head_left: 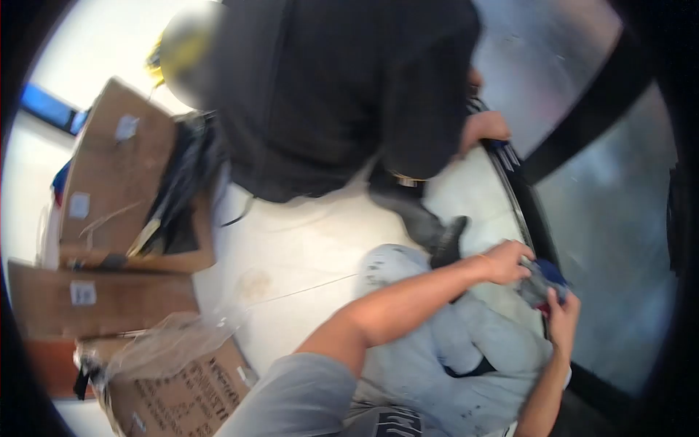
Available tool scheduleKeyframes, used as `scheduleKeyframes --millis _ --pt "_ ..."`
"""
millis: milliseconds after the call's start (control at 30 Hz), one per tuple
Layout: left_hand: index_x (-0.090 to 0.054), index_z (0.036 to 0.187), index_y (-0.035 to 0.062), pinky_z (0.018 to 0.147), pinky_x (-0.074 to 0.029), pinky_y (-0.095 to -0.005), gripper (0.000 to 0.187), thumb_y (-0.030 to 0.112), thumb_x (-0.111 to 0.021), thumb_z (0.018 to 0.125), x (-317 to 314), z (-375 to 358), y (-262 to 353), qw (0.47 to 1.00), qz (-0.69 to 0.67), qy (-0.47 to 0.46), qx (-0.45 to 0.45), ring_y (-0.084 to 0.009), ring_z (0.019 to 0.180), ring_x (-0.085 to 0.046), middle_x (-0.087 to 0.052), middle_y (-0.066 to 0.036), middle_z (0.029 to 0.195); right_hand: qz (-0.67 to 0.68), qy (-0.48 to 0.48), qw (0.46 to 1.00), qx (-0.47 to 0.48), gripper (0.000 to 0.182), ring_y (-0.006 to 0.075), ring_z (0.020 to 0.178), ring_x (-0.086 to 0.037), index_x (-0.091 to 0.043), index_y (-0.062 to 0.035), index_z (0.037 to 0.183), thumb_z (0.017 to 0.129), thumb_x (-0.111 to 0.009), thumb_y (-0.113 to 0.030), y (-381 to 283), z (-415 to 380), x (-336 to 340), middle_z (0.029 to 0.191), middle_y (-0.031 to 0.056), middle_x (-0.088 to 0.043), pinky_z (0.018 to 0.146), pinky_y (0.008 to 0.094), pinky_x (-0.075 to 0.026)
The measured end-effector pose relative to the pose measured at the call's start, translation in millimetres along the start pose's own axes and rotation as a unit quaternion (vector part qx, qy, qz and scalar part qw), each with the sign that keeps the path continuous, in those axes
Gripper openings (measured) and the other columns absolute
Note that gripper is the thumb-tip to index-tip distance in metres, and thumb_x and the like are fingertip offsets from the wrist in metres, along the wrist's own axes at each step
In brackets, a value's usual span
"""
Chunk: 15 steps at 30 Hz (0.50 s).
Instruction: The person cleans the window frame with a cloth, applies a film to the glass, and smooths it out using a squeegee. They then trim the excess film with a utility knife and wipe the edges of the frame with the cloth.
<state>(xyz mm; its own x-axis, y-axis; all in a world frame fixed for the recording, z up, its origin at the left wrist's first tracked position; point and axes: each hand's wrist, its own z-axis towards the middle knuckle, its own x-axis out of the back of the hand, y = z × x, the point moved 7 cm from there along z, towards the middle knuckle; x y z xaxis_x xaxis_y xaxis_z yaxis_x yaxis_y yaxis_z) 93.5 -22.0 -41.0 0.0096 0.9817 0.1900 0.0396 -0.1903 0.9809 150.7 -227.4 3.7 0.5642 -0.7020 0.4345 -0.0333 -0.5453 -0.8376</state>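
Observation:
My left hand (510, 262) reaches across my bent leg, its fingers curled on a grey and dark-blue bundle (537, 285). Close below it, my right hand (564, 320) grips the other side of the same bundle, thumb uppermost. A bit of red shows at the bundle's lower edge. Blur hides whether it is cloth or something else. The bundle lies against a long black frame strip (528, 207) at the foot of a glass pane (611, 240).
Ahead, a co-worker in a black top (328, 87) crouches, a hand (486, 127) on the same strip. Open cardboard boxes (120, 175) stand at left, one with black plastic (186, 175). A lower box (182, 400) carries clear plastic film (171, 342). Pale floor tiles (291, 240) lie between.

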Motion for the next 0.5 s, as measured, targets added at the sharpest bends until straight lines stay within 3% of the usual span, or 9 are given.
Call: scheduleKeyframes --millis 67,133,200,233,267,300,333,500 --pt "-0.061 0.129 -0.002 0.099 -0.05 -0.0436 0.054 0.027 -0.072 0.085 6 -10 -2 0.988 0.144 0.013 0.056 -0.0378 0.114 -0.062 -0.065 -0.024 0.123 -0.051 0.056 0.996 0.055 0.019 0.0145 0.077 -0.06 -0.067 0.0058 0.108 0.091 -0.064 -0.002 10 -1 29 0.102 0.0064 -0.065 0.07 0.0317 -0.052" --pt "-0.061 0.125 -0.0019 0.1 -0.048 -0.0458 0.051 0.03 -0.071 0.086 11 -14 -18 0.964 0.209 -0.065 0.152 -0.0393 0.118 -0.059 -0.063 -0.025 0.125 -0.237 0.082 0.945 0.212 0.015 0.0225 0.076 -0.063 -0.066 0.0056 0.099 0.085 -0.063 0.001 9 3 43 0.09 0.01 -0.057 0.066 0.0326 -0.05" --pt "-0.065 0.115 -0.0017 0.098 -0.049 -0.0469 0.046 0.034 -0.071 0.086 6 -23 -26 0.942 0.261 -0.111 0.18 -0.0393 0.116 -0.06 -0.064 -0.025 0.122 -0.369 0.088 0.917 0.123 0.025 0.0383 0.091 -0.064 -0.067 0.0039 0.097 0.072 -0.064 0.002 -6 -19 60 0.088 0.0201 -0.058 0.075 0.0393 -0.052" --pt "-0.065 0.113 -0.0014 0.097 -0.049 -0.0471 0.047 0.036 -0.071 0.085 9 -24 -32 0.933 0.271 -0.132 0.199 -0.0389 0.115 -0.061 -0.064 -0.024 0.122 -0.46 0.129 0.859 0.182 0.031 0.0414 0.095 -0.064 -0.07 0.0003 0.101 0.07 -0.066 -0.001 -4 -22 65 0.097 0.0226 -0.065 0.082 0.0444 -0.052" --pt "-0.064 0.118 -0.0008 0.098 -0.049 -0.0461 0.05 0.037 -0.071 0.086 8 -26 -40 0.931 0.26 -0.154 0.204 -0.0382 0.116 -0.061 -0.064 -0.024 0.122 -0.463 0.115 0.877 0.059 0.033 0.0423 0.101 -0.063 -0.072 -0.0041 0.104 0.071 -0.068 -0.005 -10 -25 61 0.104 0.0225 -0.067 0.087 0.0473 -0.052" --pt "-0.061 0.126 0.0001 0.1 -0.048 -0.0453 0.055 0.04 -0.069 0.088 12 -28 -31 0.929 0.287 -0.152 0.18 -0.0378 0.119 -0.059 -0.064 -0.025 0.123 -0.524 0.116 0.835 0.118 0.019 0.0407 0.09 -0.064 -0.07 -0.004 0.095 0.076 -0.068 -0.01 -1 -26 62 0.096 0.0171 -0.064 0.078 0.0495 -0.052" --pt "-0.057 0.133 0.0006 0.103 -0.046 -0.044 0.062 0.042 -0.068 0.089 14 -29 -24 0.922 0.283 -0.18 0.195 -0.0377 0.122 -0.058 -0.063 -0.025 0.125 -0.532 0.111 0.837 0.066 0.018 0.0406 0.09 -0.064 -0.069 -0.0051 0.094 0.077 -0.069 -0.012 11 -22 65 0.098 0.0171 -0.065 0.078 0.0502 -0.053" --pt "-0.054 0.135 -0.0053 0.104 -0.045 -0.0421 0.065 0.04 -0.067 0.09 19 -27 1 0.912 0.31 -0.186 0.192 -0.0385 0.121 -0.058 -0.062 -0.027 0.127 -0.568 0.104 0.815 0.049 0.016 0.0408 0.083 -0.068 -0.063 -0.0012 0.093 0.081 -0.065 -0.011 14 -20 54 0.095 0.0205 -0.066 0.071 0.05 -0.055"
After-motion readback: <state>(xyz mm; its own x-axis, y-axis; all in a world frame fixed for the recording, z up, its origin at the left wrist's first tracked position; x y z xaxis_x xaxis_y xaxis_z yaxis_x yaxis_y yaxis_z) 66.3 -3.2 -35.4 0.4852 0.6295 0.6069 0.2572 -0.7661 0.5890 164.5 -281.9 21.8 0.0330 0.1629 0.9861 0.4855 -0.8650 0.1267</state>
